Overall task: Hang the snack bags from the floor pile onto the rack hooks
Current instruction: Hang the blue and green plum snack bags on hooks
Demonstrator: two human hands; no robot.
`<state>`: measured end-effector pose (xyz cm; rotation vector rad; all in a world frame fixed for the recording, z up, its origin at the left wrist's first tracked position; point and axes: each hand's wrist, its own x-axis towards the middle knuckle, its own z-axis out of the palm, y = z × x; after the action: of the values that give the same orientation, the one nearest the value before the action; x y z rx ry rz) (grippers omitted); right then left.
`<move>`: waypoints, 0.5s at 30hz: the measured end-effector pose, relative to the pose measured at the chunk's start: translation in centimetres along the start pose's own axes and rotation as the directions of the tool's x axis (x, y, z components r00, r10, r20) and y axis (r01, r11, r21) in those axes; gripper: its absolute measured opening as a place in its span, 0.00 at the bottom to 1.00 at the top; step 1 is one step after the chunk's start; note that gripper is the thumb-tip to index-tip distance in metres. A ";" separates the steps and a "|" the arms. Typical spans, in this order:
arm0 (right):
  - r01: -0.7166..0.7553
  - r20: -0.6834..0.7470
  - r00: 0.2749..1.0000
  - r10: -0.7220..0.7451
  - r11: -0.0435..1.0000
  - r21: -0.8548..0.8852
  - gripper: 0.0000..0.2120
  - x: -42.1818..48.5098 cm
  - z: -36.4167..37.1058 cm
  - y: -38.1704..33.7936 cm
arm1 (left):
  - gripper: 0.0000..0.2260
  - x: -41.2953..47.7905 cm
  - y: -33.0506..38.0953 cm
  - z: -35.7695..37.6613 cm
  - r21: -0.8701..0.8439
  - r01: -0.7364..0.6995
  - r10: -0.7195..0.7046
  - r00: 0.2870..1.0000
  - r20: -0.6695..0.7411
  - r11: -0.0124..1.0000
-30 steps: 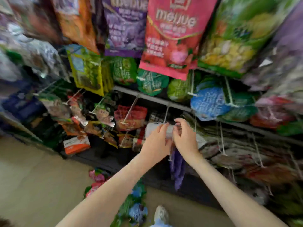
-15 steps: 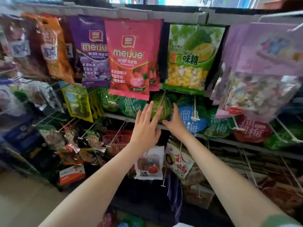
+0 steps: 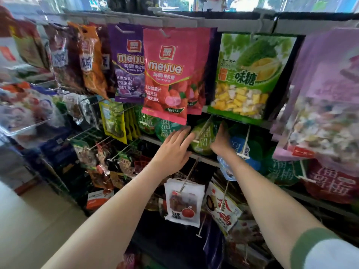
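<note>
Left hand (image 3: 172, 150) flat, fingers spread and open, nothing held, palm toward the rack, fingertips at a green round bag (image 3: 203, 139) on the middle row. Right hand (image 3: 221, 141) just beside it at 3 o'clock, fingers reaching up behind the same green bag and the hook (image 3: 204, 129) that sticks out there; fingers partly hidden, cannot tell if its grip closes on anything. Right arm ends in a white sleeve with green cuff (image 3: 318, 247) at 5 o'clock.

Green bag hangs on the middle row between the two hands; more green bags with white Chinese characters at its 9 o'clock, a blue round bag (image 3: 236, 150) at its 3 o'clock, touching the right wrist.

Above, at 12 o'clock: pink bag (image 3: 167, 74) reading "meijue", "Gummy Jelly", red logo on top, lychee picture. At its 9 o'clock a purple bag (image 3: 126, 65), same "meijue" label, grapes. At its 3 o'clock a green durian bag (image 3: 248, 78) reading "Durian", yellow candy cubes pictured. Far 3 o'clock: lilac bag (image 3: 328, 98), clear window with mixed wrapped candies, blurred.

Below the hands at 6 o'clock: white bag (image 3: 183, 202) on a hook, clear window showing brown pieces, red fruit drawing. At its 3 o'clock a white bag with red characters (image 3: 223, 208).

Floor pile barely visible at the bottom edge, blurred.
</note>
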<state>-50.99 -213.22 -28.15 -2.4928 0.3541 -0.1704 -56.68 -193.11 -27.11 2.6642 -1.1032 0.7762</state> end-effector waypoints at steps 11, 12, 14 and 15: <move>-0.031 -0.122 0.992 0.033 0.999 0.021 0.32 1.4 1.1 -0.3 | 0.32 0.6 0.1 1.5 -0.105 0.027 -0.023 0.999 0.040 0.994; -0.016 -0.152 0.988 0.014 1.000 -0.013 0.29 1.2 1.3 -0.2 | 0.32 0.5 0.1 1.6 -0.126 0.030 -0.026 0.999 0.032 0.992; -0.013 -0.203 0.979 0.003 0.999 -0.048 0.26 0.9 1.7 -0.3 | 0.32 0.5 0.2 1.6 -0.142 0.024 -0.025 1.000 -0.005 0.990; -0.015 -0.226 0.974 0.002 0.998 -0.056 0.25 0.8 1.9 -0.5 | 0.32 0.6 0.2 1.6 -0.143 0.019 -0.022 0.999 -0.023 0.989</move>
<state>-49.75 -212.04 -29.38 -2.5338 0.4692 -0.4484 -55.84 -194.14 -28.21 2.5362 -1.0807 0.6965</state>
